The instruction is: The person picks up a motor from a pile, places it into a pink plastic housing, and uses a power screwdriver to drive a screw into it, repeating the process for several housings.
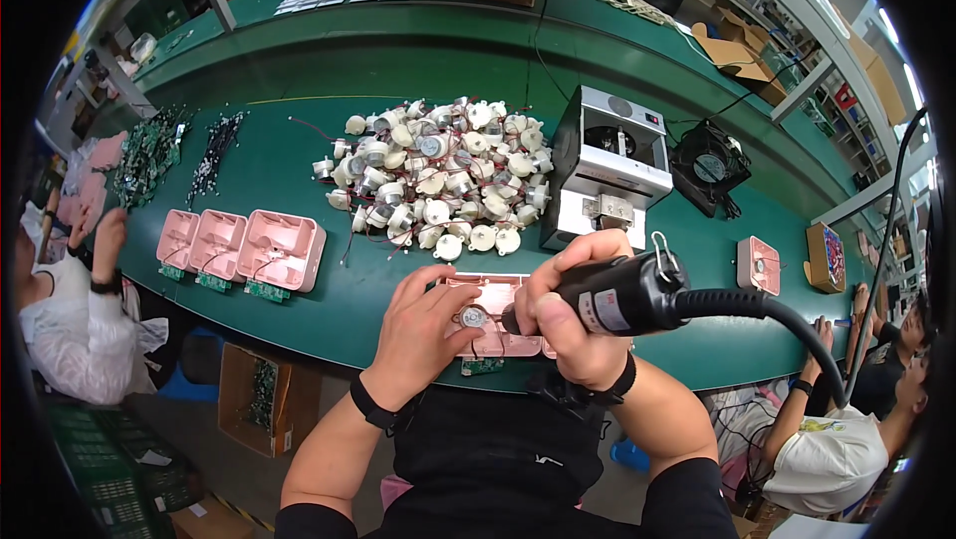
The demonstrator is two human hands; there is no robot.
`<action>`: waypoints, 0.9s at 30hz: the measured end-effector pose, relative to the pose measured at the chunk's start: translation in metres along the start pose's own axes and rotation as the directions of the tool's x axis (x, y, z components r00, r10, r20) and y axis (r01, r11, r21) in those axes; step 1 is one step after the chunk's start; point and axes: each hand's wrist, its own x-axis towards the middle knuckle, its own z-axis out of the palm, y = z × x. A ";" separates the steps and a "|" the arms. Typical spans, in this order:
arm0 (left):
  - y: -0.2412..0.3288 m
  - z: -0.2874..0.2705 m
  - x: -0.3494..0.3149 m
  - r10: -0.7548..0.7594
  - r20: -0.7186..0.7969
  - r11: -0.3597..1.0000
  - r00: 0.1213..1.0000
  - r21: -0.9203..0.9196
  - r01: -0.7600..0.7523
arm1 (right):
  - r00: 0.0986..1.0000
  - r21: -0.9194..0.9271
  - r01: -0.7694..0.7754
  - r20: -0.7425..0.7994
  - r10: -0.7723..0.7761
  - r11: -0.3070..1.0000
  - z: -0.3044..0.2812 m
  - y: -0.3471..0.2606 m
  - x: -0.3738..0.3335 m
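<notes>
Directly in front of me on the green bench (378, 285) lies a pink plastic housing (496, 298). My left hand (416, 325) rests over its left part, with thumb and fingers closed about a small round silver motor (472, 317) seated inside. A black electric screwdriver (619, 296) is gripped in my right hand (578, 315). It lies nearly level, its tip end pointing left into the housing beside the motor; the very tip is hard to make out. A green circuit board (482, 366) sticks out at the housing's near edge.
Beyond my hands is a heap of white-capped motors (438, 176). A grey and black machine (609, 166) and a black fan (709, 169) stand right of it. Pink housings (284, 250) line up at left. The screwdriver's thick cable (797, 325) loops right. Other people sit at both sides.
</notes>
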 end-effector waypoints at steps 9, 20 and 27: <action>-0.004 0.003 -0.003 -0.042 -0.011 0.997 0.999 -0.070 0.041 | 0.995 -0.039 -0.007 0.102 0.011 0.999 0.010 0.013 0.005; -0.007 0.003 0.000 0.027 -0.035 0.999 0.999 -0.037 -0.028 | 0.976 -0.297 0.099 0.215 -0.035 0.950 0.011 0.023 0.006; -0.003 -0.001 0.001 -0.045 0.014 0.995 0.999 -0.085 0.046 | 0.982 0.022 0.077 -0.173 -0.072 0.997 -0.006 -0.024 0.005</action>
